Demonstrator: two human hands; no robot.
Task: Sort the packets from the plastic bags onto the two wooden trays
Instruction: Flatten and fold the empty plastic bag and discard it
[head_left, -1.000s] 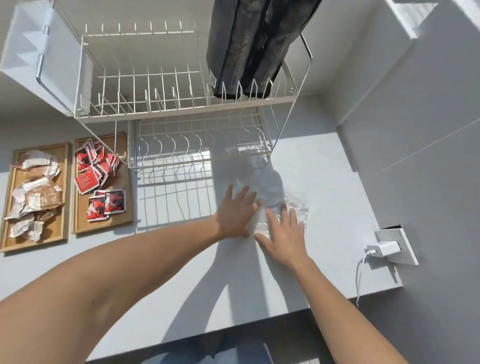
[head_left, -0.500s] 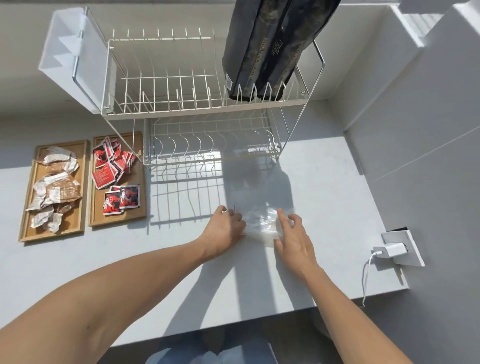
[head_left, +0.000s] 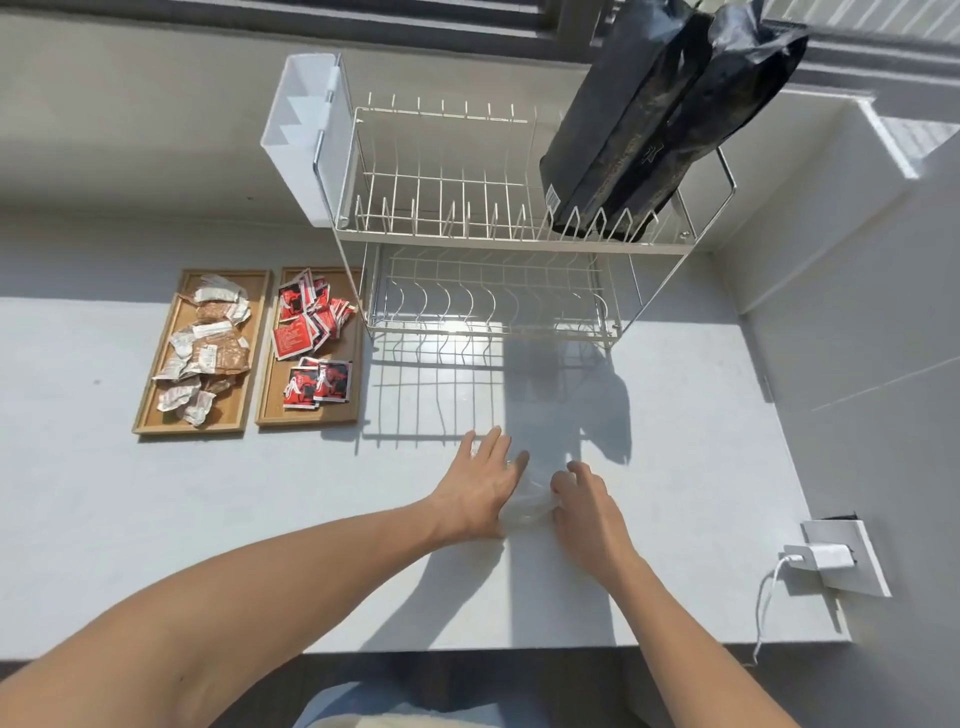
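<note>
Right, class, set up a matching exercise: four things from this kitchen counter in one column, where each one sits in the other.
Things:
1. red packets
2. brown and white packets
3. black bags
4. clear plastic bag

Places:
A. top of the dish rack
B. left tray
C. between the two hands
D. right tray

Pairs: 1-D, 2-B, 3-A, 4-C

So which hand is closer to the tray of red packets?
The left hand. It lies flat on the counter, right of and nearer the camera than that tray. The right hand is farther right, across the clear bag.
</note>
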